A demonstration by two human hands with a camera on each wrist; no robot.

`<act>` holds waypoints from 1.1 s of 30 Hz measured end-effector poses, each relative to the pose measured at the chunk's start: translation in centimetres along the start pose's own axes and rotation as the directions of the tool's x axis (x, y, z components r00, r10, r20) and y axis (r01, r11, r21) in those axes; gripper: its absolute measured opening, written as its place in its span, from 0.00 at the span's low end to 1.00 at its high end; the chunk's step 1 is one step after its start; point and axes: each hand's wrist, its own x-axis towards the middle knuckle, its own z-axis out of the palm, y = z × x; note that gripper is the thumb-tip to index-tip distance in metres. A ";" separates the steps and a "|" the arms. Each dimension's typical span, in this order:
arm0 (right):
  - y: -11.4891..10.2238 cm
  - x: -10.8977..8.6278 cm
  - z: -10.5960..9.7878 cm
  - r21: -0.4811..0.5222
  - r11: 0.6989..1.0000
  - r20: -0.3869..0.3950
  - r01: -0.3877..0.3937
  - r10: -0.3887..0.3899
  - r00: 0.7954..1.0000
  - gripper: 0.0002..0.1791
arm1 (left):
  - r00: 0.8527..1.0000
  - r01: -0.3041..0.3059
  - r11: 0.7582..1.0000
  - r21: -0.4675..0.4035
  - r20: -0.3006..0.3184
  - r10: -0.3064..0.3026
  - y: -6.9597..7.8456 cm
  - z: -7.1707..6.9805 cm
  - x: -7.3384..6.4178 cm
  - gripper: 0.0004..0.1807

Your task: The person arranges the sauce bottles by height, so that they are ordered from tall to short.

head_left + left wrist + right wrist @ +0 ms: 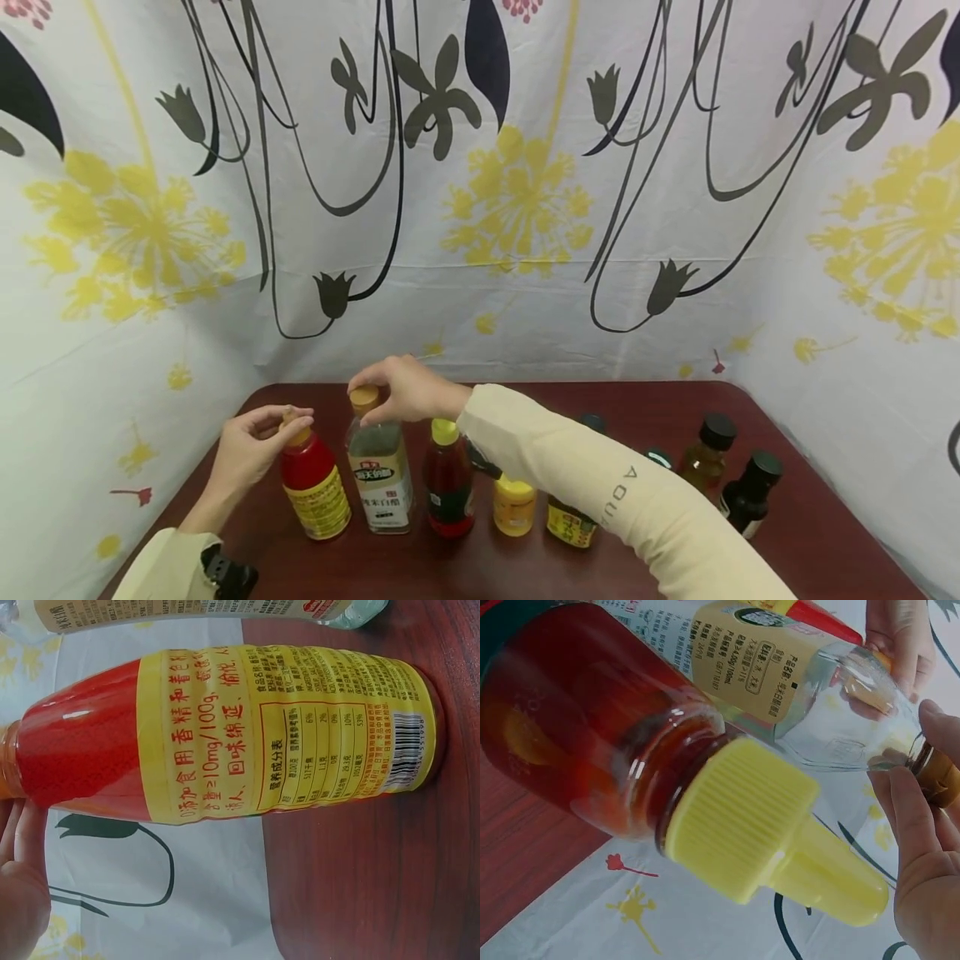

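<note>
In the head view my left hand [246, 446] pinches the orange cap of a red bottle with a yellow label [321, 498] at the table's left. Its printed label fills the left wrist view, with fingers at the neck on the left edge. Just right of it stands a clear glass vinegar bottle [384, 487] with a cream label. My right hand [416, 390] grips that bottle's orange-brown cap [364, 398] from above, thumb and fingers round it. The right wrist view shows those fingers at the glass neck [919, 761].
Beside the vinegar bottle is a dark red sauce bottle [448, 492] with a yellow nozzle cap. A yellow jar [514, 505] and a yellow-labelled bottle [572, 523] follow. Dark-capped bottles [705, 454] stand at the right, partly behind my right sleeve [600, 483]. Patterned cloth [480, 333] borders the table.
</note>
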 end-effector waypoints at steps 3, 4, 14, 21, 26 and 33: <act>-0.1 0.0 0.0 0.018 1.000 -0.002 -0.020 0.020 1.000 0.22 | 0.999 -0.017 0.999 -0.039 0.027 0.018 -0.1 -0.1 0.1 0.13; -0.1 0.0 0.0 0.024 0.999 -0.003 -0.025 0.025 1.000 0.22 | 0.999 -0.019 0.999 -0.049 0.039 0.021 -0.2 -0.1 0.2 0.13; -0.3 0.0 -0.9 -0.029 0.999 0.006 -0.022 0.022 1.000 0.20 | 0.997 0.004 0.999 -0.042 0.076 -0.001 -0.3 0.2 0.9 0.14; -0.6 1.3 -2.3 -0.082 0.997 0.018 0.002 0.000 1.000 0.20 | 0.999 -0.003 0.996 -0.087 0.054 0.008 0.1 0.2 0.5 0.14; -0.8 2.7 -3.4 -0.100 0.995 0.001 -0.024 0.024 1.000 0.19 | 0.995 -0.072 0.973 -0.218 0.057 0.086 -4.5 0.1 1.2 0.13; -1.0 5.1 -3.7 -0.167 0.985 -0.011 -0.029 0.028 1.000 0.20 | 0.994 -0.091 0.936 -0.339 0.022 0.104 -9.7 0.2 1.8 0.15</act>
